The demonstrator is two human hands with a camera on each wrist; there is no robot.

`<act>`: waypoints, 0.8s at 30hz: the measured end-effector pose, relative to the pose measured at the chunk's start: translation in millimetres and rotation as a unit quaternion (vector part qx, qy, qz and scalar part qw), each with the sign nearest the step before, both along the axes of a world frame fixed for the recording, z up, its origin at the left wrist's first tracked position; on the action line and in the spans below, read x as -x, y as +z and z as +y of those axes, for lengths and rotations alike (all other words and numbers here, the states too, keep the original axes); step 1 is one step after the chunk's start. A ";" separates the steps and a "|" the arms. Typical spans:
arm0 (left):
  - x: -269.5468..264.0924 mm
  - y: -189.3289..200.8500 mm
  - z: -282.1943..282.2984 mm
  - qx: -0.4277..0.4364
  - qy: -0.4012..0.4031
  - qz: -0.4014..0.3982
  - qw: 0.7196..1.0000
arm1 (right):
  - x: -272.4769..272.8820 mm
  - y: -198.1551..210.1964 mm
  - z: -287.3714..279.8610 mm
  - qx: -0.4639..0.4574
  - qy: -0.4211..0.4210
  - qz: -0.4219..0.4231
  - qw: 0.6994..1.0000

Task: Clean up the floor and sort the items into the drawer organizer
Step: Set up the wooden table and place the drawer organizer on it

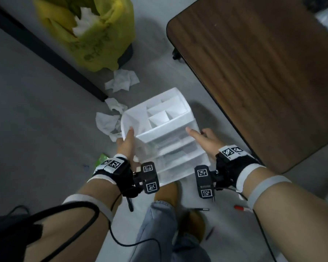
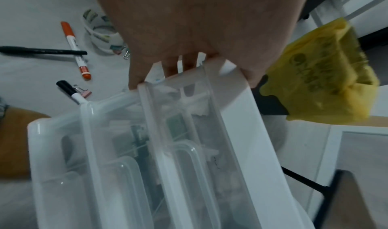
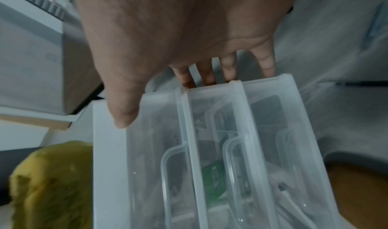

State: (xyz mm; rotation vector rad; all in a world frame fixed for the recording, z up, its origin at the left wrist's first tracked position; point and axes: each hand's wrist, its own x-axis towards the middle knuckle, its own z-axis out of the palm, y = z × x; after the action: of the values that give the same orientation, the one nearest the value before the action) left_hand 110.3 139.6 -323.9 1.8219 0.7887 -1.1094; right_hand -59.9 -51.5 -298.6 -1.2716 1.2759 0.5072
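Both hands clasp the white and translucent plastic drawer organizer [image 1: 165, 137], left hand [image 1: 126, 146] and right hand [image 1: 206, 142] gripping opposite sides. It sits tilted, above the grey floor [image 1: 36, 120], beside crumpled white tissues [image 1: 110, 120]. Light, stiff, probably slippery; its drawers may slide, so side walls suit best.

Wooden table [image 1: 263, 72] right; brown shoes [image 1: 168, 191] below.

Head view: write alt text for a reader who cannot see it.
Two hands, left and right, hold the sides of a white drawer organizer on a grey floor. Crumpled tissues lie beside it near a yellow bin bag; a brown table stands to the right.
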 end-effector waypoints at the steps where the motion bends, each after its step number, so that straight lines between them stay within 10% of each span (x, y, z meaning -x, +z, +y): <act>1: 1.0 20.6 -3.3 0.007 0.011 -0.021 1.000 | -1.7 15.7 1.1 0.000 -0.007 -0.011 1.000; 12: -21.9 199.2 -83.4 0.164 -0.047 -0.294 0.941 | -4.9 163.4 -44.4 0.045 -0.110 -0.127 0.985; 24: 0.6 251.9 -175.8 0.280 -0.215 -0.388 0.851 | 52.7 204.4 -54.5 0.075 -0.338 -0.263 0.901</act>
State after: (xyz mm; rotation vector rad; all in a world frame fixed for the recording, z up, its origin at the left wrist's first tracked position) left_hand 109.6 -36.2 -72.0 1.7265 -0.4092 -0.6365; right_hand -112.7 -106.0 -94.2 -0.9073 1.1971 -0.4197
